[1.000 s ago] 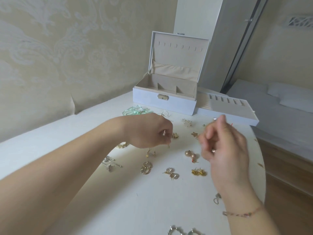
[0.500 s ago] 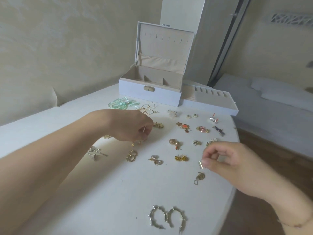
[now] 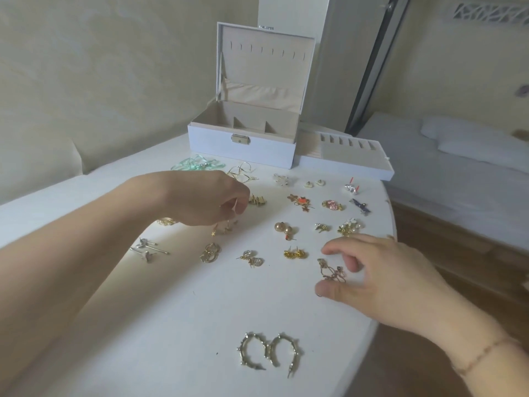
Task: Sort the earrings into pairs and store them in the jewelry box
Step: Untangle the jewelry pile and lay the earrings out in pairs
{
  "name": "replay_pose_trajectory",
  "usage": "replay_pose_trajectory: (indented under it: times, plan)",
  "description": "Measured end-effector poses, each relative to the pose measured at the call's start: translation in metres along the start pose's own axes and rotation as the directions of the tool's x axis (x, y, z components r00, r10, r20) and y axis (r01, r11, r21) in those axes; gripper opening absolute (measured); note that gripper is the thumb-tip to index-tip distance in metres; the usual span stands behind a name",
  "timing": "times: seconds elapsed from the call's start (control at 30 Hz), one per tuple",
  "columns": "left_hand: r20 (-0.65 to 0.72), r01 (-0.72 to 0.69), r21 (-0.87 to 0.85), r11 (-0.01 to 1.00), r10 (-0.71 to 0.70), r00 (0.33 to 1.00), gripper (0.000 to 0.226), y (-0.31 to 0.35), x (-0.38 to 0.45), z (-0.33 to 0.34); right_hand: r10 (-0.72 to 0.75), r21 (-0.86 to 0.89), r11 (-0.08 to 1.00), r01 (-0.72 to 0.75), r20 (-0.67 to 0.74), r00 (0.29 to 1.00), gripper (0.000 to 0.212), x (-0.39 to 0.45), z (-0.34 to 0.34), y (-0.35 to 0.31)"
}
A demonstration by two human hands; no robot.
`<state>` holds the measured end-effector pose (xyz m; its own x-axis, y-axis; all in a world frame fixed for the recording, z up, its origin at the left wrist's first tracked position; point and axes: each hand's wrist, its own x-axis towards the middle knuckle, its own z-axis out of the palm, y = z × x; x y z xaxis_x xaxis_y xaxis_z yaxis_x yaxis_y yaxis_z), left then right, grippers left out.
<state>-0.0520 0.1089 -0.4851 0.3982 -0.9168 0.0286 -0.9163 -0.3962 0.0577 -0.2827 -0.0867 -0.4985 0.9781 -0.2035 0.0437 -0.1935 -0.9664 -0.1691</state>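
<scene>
Left grip (image 3: pixel 211 202) pinching one pin, two studded hoops (image 3: pixel 269 352), one jewelry box (image 3: pixel 243 141)

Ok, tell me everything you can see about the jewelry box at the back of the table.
The jewelry box is white outside, lined in beige fabric. Its lid stands open and upright, showing a row of small hooks and a gathered pocket. The base shows divided compartments, apparently empty, and a metal clasp in front. It sits on the table, a slotted tray beside it.

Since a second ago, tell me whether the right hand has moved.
Yes. The right hand has come down and toward the person, away from the jewelry box, and now rests open around the rose-gold earrings.
</scene>
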Motion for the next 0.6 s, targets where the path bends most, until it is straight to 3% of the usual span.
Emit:
replay_pose_trajectory:
  times: [0.13,0.23,0.37,0.5,0.6]
  plan:
    - [0.239,0.095,-0.042,0.995,-0.082,0.968,0.009,0.006,0.001,-0.009,-0.052,0.021,0.998,0.053,-0.07,0.996,0.04,0.004,0.009,0.003]
    - [0.253,0.104,-0.052,0.993,-0.088,0.964,0.008,0.006,0.002,-0.01,-0.072,0.005,0.997,0.074,-0.146,0.987,0.015,0.012,0.017,0.009]
    - [0.26,0.104,-0.032,0.994,-0.092,0.961,0.006,0.01,0.001,-0.012,-0.035,-0.007,0.999,0.034,-0.233,0.972,0.003,0.023,0.022,0.018]
    - [0.229,0.102,-0.021,0.995,-0.094,0.969,0.008,0.01,0.001,-0.013,-0.026,0.014,0.999,0.033,-0.339,0.941,0.019,0.023,0.025,0.019]
    - [0.192,0.097,-0.023,0.995,-0.091,0.977,0.007,0.011,0.0,-0.014,-0.037,0.041,0.997,0.066,-0.501,0.865,0.036,0.017,0.017,0.008]
